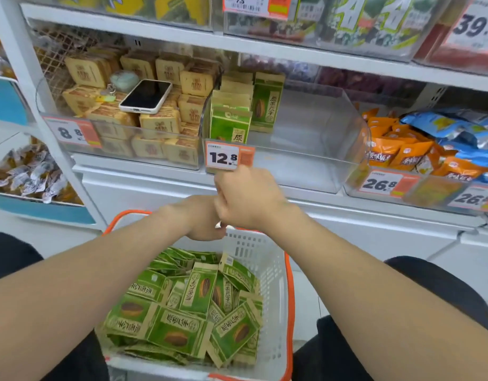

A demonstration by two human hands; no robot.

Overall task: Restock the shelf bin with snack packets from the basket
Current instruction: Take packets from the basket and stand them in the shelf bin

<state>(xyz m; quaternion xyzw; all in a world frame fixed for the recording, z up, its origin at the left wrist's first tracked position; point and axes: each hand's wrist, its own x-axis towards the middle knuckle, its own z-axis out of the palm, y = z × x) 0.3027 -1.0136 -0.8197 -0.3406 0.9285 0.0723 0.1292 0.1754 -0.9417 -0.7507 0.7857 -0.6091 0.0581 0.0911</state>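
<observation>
A white basket [275, 273] with orange handles stands on the floor between my knees, filled with several green snack packets [187, 312]. On the shelf ahead is a clear shelf bin [314, 133] with a few green packets [231, 125] upright at its left end; most of the bin is bare. A 12.8 price tag [226, 158] hangs on its front. My hands meet above the basket's far rim, just below the tag. My right hand [248, 196] is a closed fist pressed against my left hand [201, 218]. The left fingers are hidden behind it. I see no packet in either hand.
A phone [146, 96] and a keychain lie on tan packets in the bin to the left. A bin of orange and blue packets [402, 152] stands to the right. More bins fill the shelf above. White cabinet fronts run below the shelf.
</observation>
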